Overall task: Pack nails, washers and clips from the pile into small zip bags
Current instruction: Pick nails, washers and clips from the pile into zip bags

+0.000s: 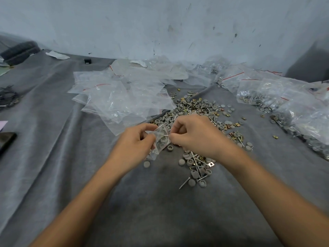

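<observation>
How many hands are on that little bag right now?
2. The left hand grips the small zip bag by its left edge; the right hand pinches its right edge.

Small zip bag (154, 151), part-filled with grey washers (162, 141), is held tilted at centre; nail (165, 135) is pinched at its mouth. Mixed pile (195, 111) is spread just behind, rightward.

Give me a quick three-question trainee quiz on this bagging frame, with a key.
1. True or false: the left hand holds the small zip bag.
2. From the pile, the filled bags lie: A right, B left, C nearer the person.
3. Fill in: grey ___ already show inside the bag.
Key: 1 true; 2 A; 3 washers.
</observation>
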Available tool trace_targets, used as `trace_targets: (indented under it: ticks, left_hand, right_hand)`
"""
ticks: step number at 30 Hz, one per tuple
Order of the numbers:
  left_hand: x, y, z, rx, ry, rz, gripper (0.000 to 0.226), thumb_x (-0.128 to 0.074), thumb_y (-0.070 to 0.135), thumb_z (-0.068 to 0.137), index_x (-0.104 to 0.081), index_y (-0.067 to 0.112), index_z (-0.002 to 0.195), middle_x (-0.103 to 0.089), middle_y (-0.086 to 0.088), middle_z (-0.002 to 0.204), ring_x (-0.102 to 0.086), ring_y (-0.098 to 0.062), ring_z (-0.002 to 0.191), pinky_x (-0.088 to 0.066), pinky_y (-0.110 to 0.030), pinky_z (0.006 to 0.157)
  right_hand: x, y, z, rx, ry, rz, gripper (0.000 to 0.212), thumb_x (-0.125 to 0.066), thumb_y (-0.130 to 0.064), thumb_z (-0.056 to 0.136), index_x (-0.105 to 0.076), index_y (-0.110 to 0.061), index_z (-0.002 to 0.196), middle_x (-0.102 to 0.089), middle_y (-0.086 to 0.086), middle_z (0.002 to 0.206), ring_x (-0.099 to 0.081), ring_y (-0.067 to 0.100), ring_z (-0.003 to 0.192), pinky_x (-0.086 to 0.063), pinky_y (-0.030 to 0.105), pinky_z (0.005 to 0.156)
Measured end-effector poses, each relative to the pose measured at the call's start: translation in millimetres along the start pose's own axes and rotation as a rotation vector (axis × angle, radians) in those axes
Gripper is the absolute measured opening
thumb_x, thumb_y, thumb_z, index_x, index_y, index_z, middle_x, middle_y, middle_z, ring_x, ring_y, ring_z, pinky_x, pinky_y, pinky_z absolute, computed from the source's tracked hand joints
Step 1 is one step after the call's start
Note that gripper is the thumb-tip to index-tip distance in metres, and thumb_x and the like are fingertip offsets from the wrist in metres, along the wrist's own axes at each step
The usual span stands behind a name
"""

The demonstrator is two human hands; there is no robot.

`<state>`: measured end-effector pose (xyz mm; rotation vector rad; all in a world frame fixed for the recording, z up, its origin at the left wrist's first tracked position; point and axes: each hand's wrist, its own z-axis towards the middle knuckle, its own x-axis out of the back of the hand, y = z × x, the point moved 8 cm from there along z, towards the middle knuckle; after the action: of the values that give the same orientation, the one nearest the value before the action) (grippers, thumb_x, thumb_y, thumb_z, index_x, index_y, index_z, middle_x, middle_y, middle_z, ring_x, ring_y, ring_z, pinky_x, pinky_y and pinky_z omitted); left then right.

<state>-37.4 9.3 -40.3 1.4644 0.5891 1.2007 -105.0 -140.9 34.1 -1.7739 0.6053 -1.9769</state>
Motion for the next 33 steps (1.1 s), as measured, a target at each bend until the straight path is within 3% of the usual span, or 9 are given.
trace_targets:
  ticks: [2, 6, 8, 12, 18, 21, 27, 30, 33]
  left_hand:
    - [1.0, -0.2, -0.2, 0.000, 0.000, -0.009, 0.026, -0.054, 0.034, 0.082, -0.068, 0.044, 0.101, -0.071, 0.004, 0.065, -0.062, -0.006, 0.054, -0.050, -0.035, 0.054]
    - [6.8, -0.8, -0.2, 0.011, 0.013, -0.027, 0.027, -0.052, 0.035, 0.080, -0.068, 0.051, 0.095, -0.071, 0.006, 0.065, -0.063, -0.004, 0.056, -0.047, -0.028, 0.052]
    - [7.7, -0.7, -0.3, 0.010, 0.008, -0.032, 0.027, -0.052, 0.034, 0.080, -0.067, 0.046, 0.099, -0.070, 0.008, 0.064, -0.061, -0.003, 0.055, -0.047, -0.025, 0.051]
    - [6.4, 0.5, -0.7, 0.003, 0.005, -0.020, 0.027, -0.051, 0.033, 0.081, -0.066, 0.045, 0.100, -0.071, 0.007, 0.065, -0.061, -0.002, 0.054, -0.048, -0.024, 0.050]
    - [4.6, -3.1, 0.0, 0.006, 0.012, -0.004, 0.026, -0.052, 0.035, 0.082, -0.066, 0.048, 0.100, -0.072, 0.006, 0.068, -0.063, -0.005, 0.056, -0.053, -0.035, 0.054]
    - [5.0, -3.7, -0.1, 0.006, 0.010, -0.004, 0.026, -0.053, 0.037, 0.082, -0.067, 0.049, 0.101, -0.072, 0.005, 0.068, -0.062, -0.005, 0.055, -0.053, -0.035, 0.054]
    - [5.5, -0.9, -1.8, 0.009, 0.005, 0.002, 0.025, -0.052, 0.036, 0.083, -0.065, 0.047, 0.102, -0.072, 0.006, 0.068, -0.063, -0.002, 0.057, -0.051, -0.032, 0.055]
    - [5.0, 0.5, -2.4, 0.011, 0.001, 0.008, 0.026, -0.052, 0.036, 0.083, -0.065, 0.048, 0.101, -0.072, 0.006, 0.068, -0.064, -0.002, 0.057, -0.051, -0.033, 0.056]
    - [5.6, 0.7, -2.7, 0.014, 0.003, 0.002, 0.026, -0.052, 0.036, 0.082, -0.065, 0.048, 0.100, -0.072, 0.006, 0.068, -0.063, -0.003, 0.057, -0.052, -0.034, 0.055]
  right_hand:
    - [-3.9, -5.3, 4.3, 0.019, 0.001, -0.016, 0.009, -0.073, -0.031, 0.088, -0.070, -0.025, 0.082, -0.070, -0.009, 0.072, -0.064, 0.003, 0.067, -0.053, 0.029, 0.064]
    - [2.2, 6.2, 8.9, -0.052, -0.003, 0.219, 0.002, -0.069, -0.025, 0.094, -0.069, -0.024, 0.093, -0.074, -0.003, 0.080, -0.070, 0.008, 0.066, -0.059, 0.031, 0.064]
    - [11.5, 18.7, 8.7, -0.034, -0.017, 0.048, 0.003, -0.070, -0.028, 0.093, -0.070, -0.028, 0.090, -0.071, -0.009, 0.079, -0.065, -0.001, 0.066, -0.050, 0.025, 0.062]
    - [-0.5, 50.4, -4.2, -0.092, -0.304, -0.307, 0.006, -0.072, -0.029, 0.092, -0.068, -0.032, 0.095, -0.068, -0.017, 0.089, -0.064, -0.001, 0.082, -0.046, 0.020, 0.066]
    - [-17.7, 62.7, -18.9, -0.118, -0.460, -0.425, 0.042, -0.081, -0.039, 0.084, -0.058, -0.033, 0.119, -0.053, -0.016, 0.098, -0.053, 0.005, 0.088, -0.041, 0.024, 0.067]
    - [-23.4, 59.7, -20.6, -0.078, -0.447, -0.497, 0.035, -0.078, -0.036, 0.085, -0.056, -0.031, 0.111, -0.048, -0.015, 0.096, -0.050, 0.011, 0.092, -0.037, 0.025, 0.066]
    - [-24.3, 58.1, -24.9, -0.035, -0.426, -0.512, 0.016, -0.069, -0.023, 0.092, -0.055, -0.026, 0.087, -0.053, -0.011, 0.090, -0.049, 0.008, 0.080, -0.036, 0.028, 0.066]
    - [-21.9, 61.8, -25.3, -0.041, -0.414, -0.533, 0.016, -0.066, -0.019, 0.094, -0.053, -0.023, 0.085, -0.054, -0.007, 0.087, -0.048, 0.007, 0.075, -0.034, 0.028, 0.062]
    - [-16.1, 64.4, -25.1, -0.052, -0.391, -0.497, 0.014, -0.064, -0.018, 0.096, -0.056, -0.022, 0.086, -0.057, -0.008, 0.085, -0.053, 0.010, 0.076, -0.042, 0.031, 0.066]
